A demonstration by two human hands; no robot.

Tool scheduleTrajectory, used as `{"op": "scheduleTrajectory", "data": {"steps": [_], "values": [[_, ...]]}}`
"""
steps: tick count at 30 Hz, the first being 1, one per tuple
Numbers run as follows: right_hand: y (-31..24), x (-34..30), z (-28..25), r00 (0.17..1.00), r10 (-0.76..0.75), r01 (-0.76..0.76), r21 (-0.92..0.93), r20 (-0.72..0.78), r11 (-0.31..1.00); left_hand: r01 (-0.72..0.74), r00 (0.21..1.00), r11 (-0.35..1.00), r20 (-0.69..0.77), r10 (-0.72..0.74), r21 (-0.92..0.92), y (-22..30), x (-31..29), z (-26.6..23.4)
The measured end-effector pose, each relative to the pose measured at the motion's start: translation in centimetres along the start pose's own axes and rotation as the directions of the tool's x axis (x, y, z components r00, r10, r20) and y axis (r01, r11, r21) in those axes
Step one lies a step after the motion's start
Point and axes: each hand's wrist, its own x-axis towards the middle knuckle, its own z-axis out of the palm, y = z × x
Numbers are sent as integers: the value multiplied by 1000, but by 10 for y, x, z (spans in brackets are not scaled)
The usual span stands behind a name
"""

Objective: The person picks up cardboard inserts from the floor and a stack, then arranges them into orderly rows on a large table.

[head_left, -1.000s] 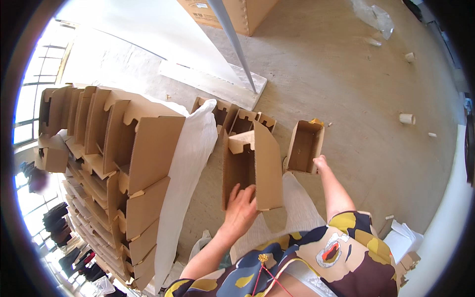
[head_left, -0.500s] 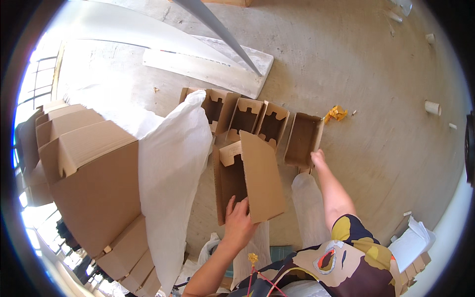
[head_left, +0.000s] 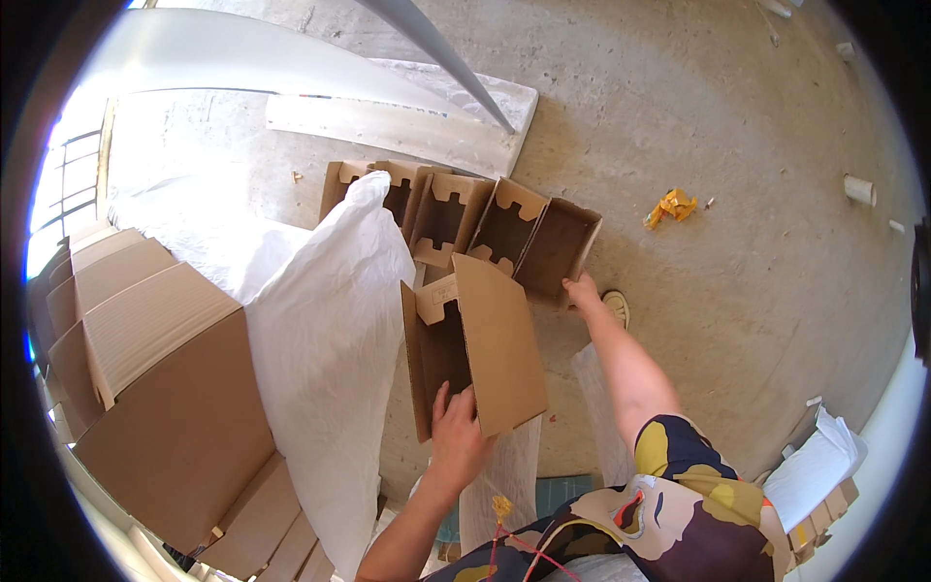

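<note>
On the concrete floor (head_left: 737, 320), a row of open boxes (head_left: 451, 215) stands side by side, mouths up. I count 5 with the end box (head_left: 559, 247); the white sheet (head_left: 325, 335) covers part of the view at the far left of the row, so the full number is unsure.

The right hand (head_left: 582, 291) grips the near right corner of the end box, which sits right against its neighbour. That part of the line looks nearly settled, though the hand has not let go.

The left hand (head_left: 460, 441) holds 1 more brown box, the carried box (head_left: 501, 354), with fingers hooked inside its open side and the thumb out of sight. It is tilted in front of the row and not part of it, so its placing seems unfinished. Whether it touches the row, I cannot tell.

Further left, past the sheet, a pile of boxes (head_left: 179, 398) remains apart from the row; its count cannot be read from here. The boxes in the row that show their insides look unfilled.
</note>
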Motion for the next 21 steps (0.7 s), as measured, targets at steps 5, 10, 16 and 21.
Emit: {"op": "scheduleTrajectory", "data": {"steps": [5, 10, 16, 21], "values": [[-16, -24, 41, 992, 112, -107, -76, 64, 991, -12, 1000, 1000, 1, 12, 16, -15, 2, 6], [9, 10, 30, 996, 54, -57, -56, -66, 997, -31, 998, 999, 50, 29, 45, -17, 3, 16], [2, -11, 2, 989, -108, 52, -457, -98, 888, -8, 999, 1000, 53, 7, 18, -10, -4, 38], [-20, -26, 19, 994, -82, 43, -431, -73, 901, -1, 996, 1000, 84, 0, 11, -7, -6, 45]]}}
